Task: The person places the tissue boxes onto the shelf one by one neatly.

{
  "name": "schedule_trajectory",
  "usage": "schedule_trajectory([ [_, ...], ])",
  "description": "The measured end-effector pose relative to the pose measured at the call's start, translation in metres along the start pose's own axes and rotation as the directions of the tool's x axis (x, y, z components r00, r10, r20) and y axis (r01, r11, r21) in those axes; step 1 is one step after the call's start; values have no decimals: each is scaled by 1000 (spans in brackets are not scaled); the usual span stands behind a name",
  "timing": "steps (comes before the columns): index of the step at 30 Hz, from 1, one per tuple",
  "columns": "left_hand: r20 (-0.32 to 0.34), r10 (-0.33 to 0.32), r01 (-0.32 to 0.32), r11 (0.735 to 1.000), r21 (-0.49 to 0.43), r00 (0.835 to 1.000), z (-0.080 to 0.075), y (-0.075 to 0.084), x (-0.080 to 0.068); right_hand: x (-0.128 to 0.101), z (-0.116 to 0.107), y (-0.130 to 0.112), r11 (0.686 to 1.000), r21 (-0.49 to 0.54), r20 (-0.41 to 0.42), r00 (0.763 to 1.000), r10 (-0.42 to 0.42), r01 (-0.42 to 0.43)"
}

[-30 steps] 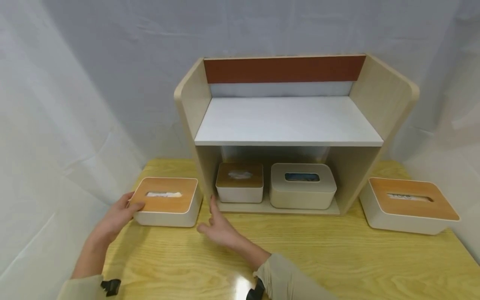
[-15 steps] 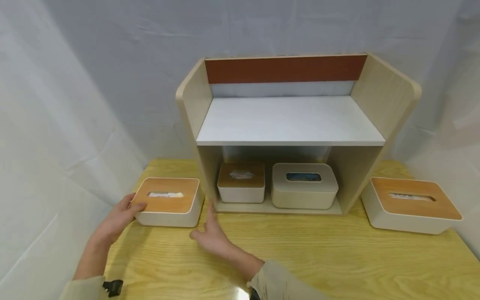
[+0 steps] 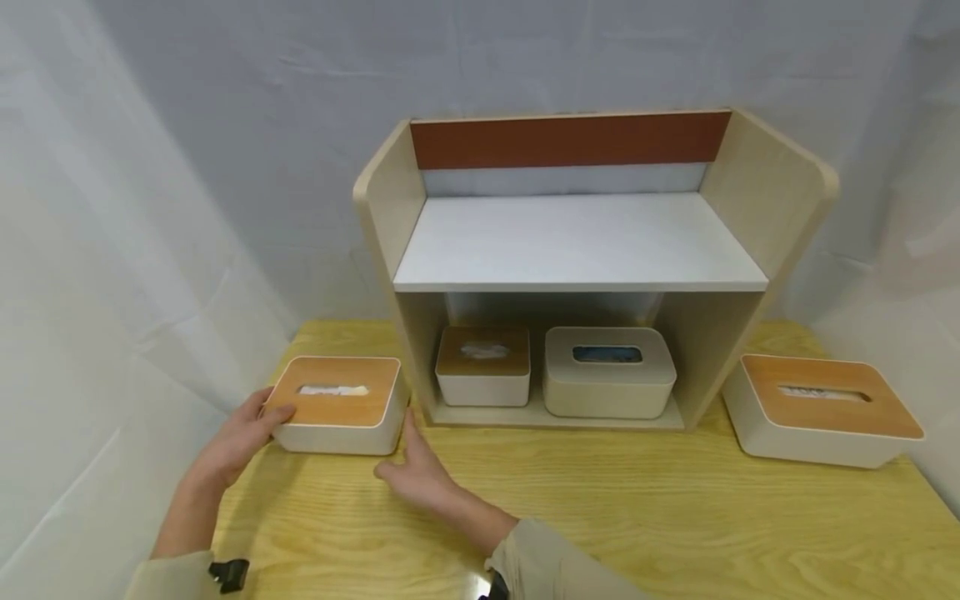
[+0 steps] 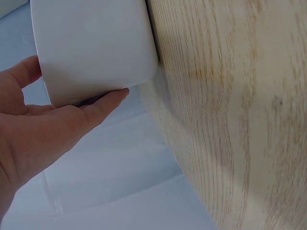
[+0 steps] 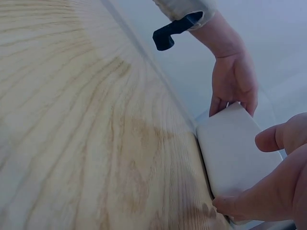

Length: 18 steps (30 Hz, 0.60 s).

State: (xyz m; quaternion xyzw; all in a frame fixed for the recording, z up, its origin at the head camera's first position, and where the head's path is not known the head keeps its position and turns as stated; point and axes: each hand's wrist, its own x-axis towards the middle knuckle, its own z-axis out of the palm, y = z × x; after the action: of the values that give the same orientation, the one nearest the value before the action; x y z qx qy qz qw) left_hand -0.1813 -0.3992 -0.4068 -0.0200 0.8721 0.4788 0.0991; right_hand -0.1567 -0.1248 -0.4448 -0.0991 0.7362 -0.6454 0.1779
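A white tissue box with a wooden lid sits on the yellow wooden table, left of the shelf unit. My left hand grips its left end, thumb on the lid and fingers along the side wall. My right hand lies low on the table with straight fingers touching the box's right end. In the right wrist view, the box lies between my left hand and my right hand. In the left wrist view, only my left hand shows.
A two-level wooden shelf unit stands at the back. Its lower level holds a small wood-lidded box and a beige box. Another wood-lidded tissue box sits at the right. White fabric walls surround the table.
My right hand slid left across the table until its fingers reached the box's right end. My left hand stayed on the left end.
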Motion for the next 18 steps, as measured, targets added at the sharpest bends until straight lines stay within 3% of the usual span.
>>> schedule_trajectory([
  [9, 44, 19, -16, 998, -66, 999, -4, -2, 5, 23, 4, 2, 999, -34, -37, 999, -10, 9],
  [13, 71, 25, -14, 990, -141, 997, -4, -9, 4, 26, 6, 3, 999, -23, 0, 1000, -24, 24],
  [18, 73, 25, -12, 986, -169, 997, -6, -15, 2, 28, 7, 2, 1000, 5, 73, 997, 31, -31],
])
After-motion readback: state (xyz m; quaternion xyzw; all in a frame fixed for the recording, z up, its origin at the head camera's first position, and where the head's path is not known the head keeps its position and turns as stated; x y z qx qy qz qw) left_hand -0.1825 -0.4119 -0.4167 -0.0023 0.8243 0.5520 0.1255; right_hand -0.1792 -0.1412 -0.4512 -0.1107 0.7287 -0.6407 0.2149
